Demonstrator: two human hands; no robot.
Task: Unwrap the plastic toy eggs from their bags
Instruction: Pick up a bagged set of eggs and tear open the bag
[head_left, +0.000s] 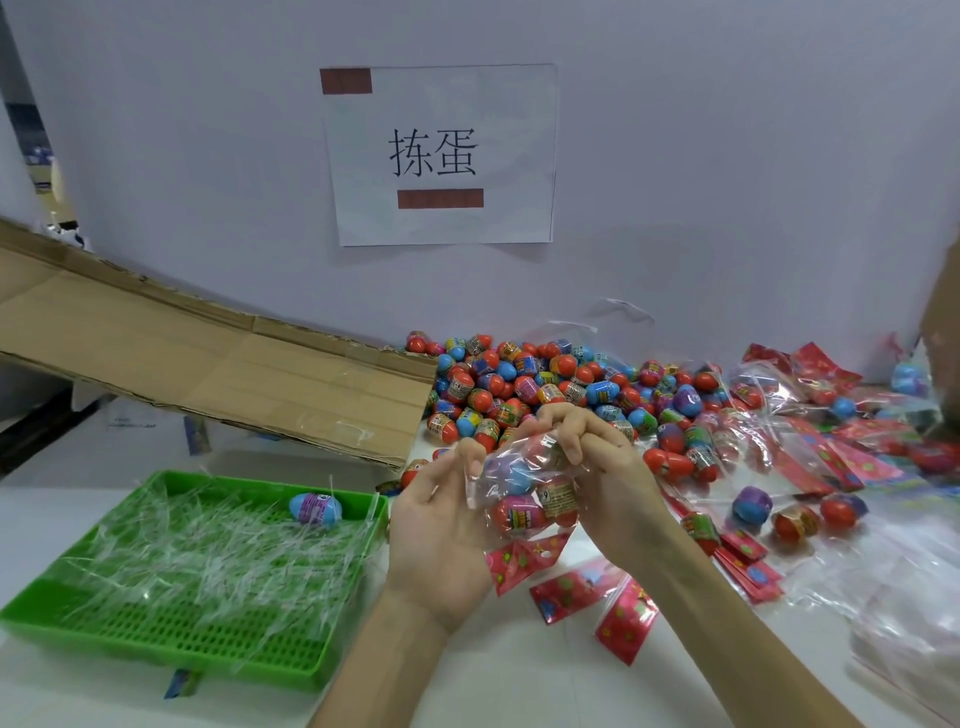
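the clear bag of toy eggs hangs upright above the desk, red header lowest, fingers of the right hand clenching its top, fingers of the left hand pinching its side.

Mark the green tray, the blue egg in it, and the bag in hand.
green tray (130, 644), head view, front rim.
blue egg (314, 510), head view, middle.
bag (522, 501), head view, lower front.

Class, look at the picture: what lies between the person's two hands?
In the head view, a clear bag of toy eggs lies between the left hand and right hand, both gripping it.
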